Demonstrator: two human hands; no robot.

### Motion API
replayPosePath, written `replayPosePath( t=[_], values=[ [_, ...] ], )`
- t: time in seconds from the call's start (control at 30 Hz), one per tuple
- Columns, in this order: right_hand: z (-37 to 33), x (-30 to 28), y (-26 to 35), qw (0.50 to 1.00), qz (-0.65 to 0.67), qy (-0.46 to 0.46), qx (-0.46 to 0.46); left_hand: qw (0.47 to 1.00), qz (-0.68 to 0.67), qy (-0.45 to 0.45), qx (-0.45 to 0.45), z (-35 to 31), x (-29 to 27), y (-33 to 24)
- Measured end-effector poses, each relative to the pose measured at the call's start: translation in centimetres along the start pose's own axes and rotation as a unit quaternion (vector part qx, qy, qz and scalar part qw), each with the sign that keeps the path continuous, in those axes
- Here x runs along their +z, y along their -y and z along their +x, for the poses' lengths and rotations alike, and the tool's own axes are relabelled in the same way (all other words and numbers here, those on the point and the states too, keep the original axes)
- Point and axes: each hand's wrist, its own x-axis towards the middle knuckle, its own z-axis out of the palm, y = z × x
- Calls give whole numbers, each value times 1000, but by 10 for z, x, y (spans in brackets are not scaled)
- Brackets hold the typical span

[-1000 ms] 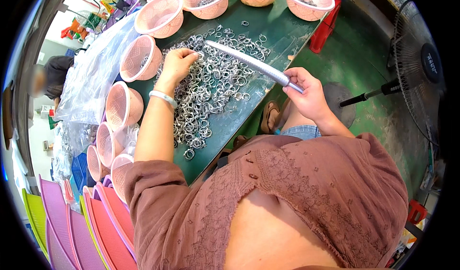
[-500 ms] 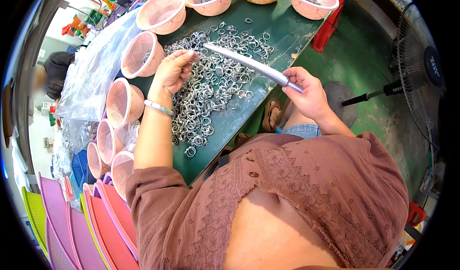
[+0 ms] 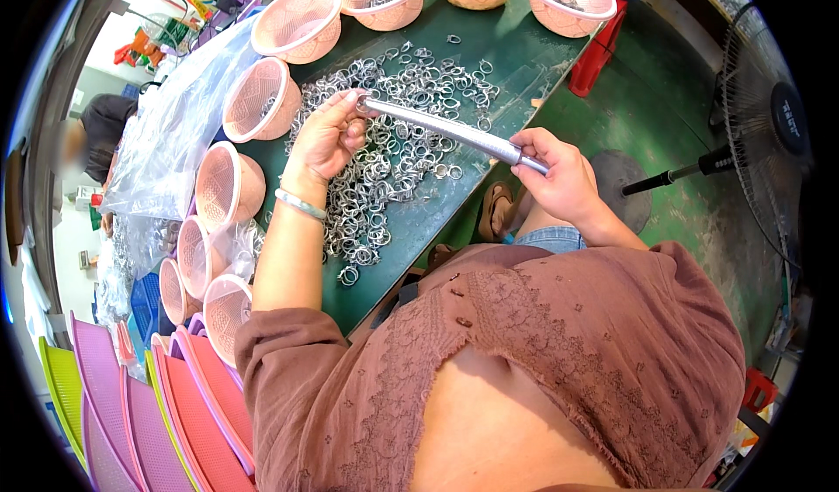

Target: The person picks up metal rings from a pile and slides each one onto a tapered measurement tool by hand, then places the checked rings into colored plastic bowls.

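My right hand (image 3: 559, 173) is closed round the handle of a silver ring mandrel (image 3: 446, 128), a tapered metal stick with marks along it. Its thin end points left, to the fingertips of my left hand (image 3: 330, 134). Thumb and forefinger there pinch a small silver ring (image 3: 363, 103) right at the mandrel's tip; whether the tip is inside the ring I cannot tell. Beneath both hands a heap of silver rings (image 3: 384, 173) spreads over the green tabletop (image 3: 489, 42). One ring (image 3: 348, 275) lies at the heap's near end.
Pink mesh baskets, such as one at the back (image 3: 297, 24), line the table's far and left edges; some hold rings. Coloured plastic baskets (image 3: 201, 405) stack at lower left. A black fan (image 3: 760, 134) stands right. Another person (image 3: 109, 129) sits at far left.
My left hand has moved slightly right, bringing the ring to the mandrel's tip. The mandrel's thin end has dropped a little, and my right hand has shifted only slightly.
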Motion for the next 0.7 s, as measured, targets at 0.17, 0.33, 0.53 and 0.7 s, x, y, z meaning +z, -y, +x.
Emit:
replayPosePath(
  t=[0.17, 0.33, 0.53, 0.7],
  values=[
    [-1, -1, 0, 1000, -8, -8, -11, 1000, 9, -8, -9, -5, 15, 1],
    [-2, -1, 0, 1000, -4, -8, -19, 999, -15, 27, -27, -4, 12, 1],
    [-3, -1, 0, 1000, 5, -2, -22, 998, -26, 38, -32, -6, 15, 5],
    [-4, 0, -3, 999, 35, -6, -17, 994, -31, 103, 7, -10, 15, 9]
  ],
)
